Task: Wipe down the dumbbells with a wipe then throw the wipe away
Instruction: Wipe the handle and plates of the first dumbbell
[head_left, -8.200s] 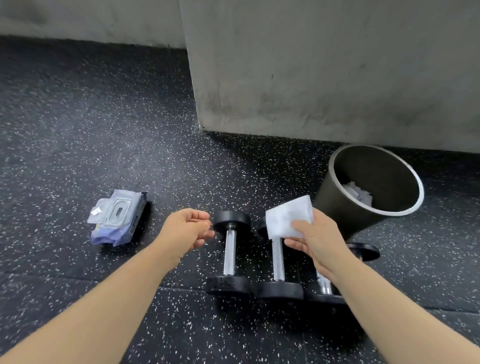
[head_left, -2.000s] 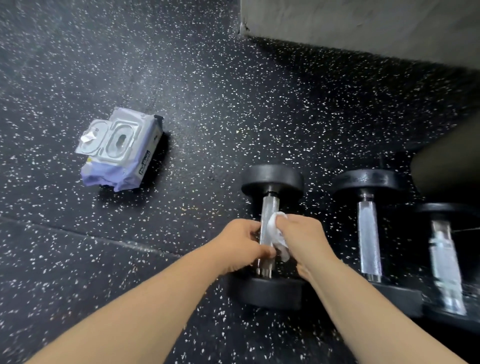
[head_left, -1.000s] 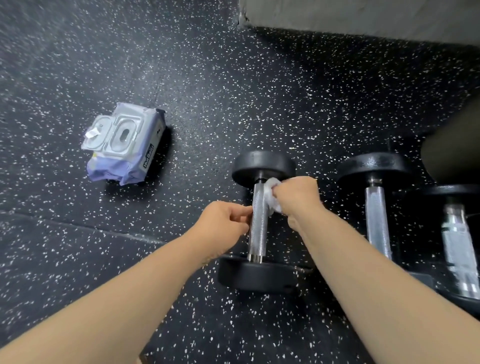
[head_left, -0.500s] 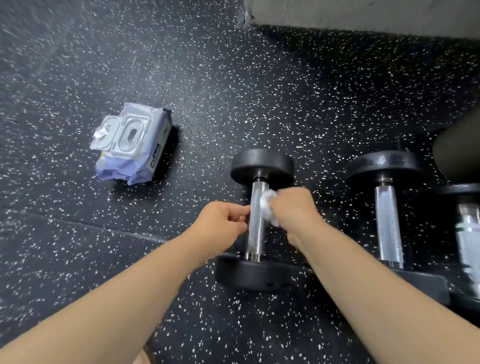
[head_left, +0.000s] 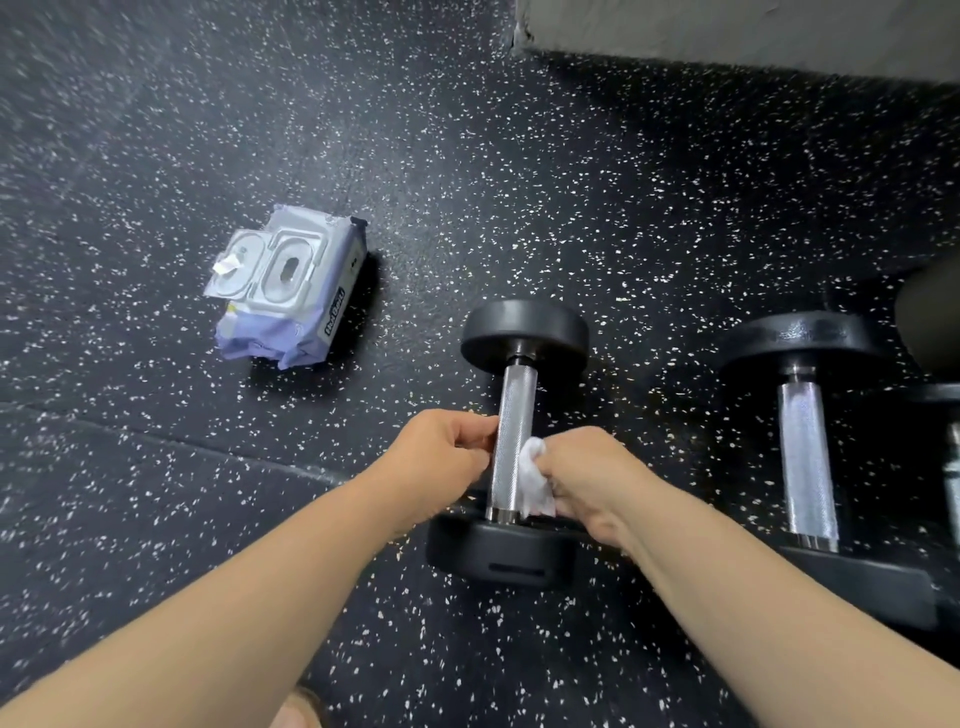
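Three black dumbbells with knurled steel handles lie side by side on the speckled rubber floor. On the left dumbbell (head_left: 514, 405), my right hand (head_left: 587, 478) grips a crumpled white wipe (head_left: 535, 480) and presses it against the lower right side of the handle. My left hand (head_left: 441, 460) has its fingers curled against the handle's left side. The middle dumbbell (head_left: 805, 457) lies to the right, untouched. Only a sliver of the third dumbbell (head_left: 953, 467) shows at the right edge.
A purple pack of wipes (head_left: 288, 288) with its lid flipped up lies on the floor to the left. The dark bin (head_left: 930, 312) is partly visible at the right edge. A grey concrete wall base (head_left: 727, 31) runs along the top right.
My right hand has slid the wipe down the handle from near the far weight head toward the near end. The left hand stays at the handle's left side.
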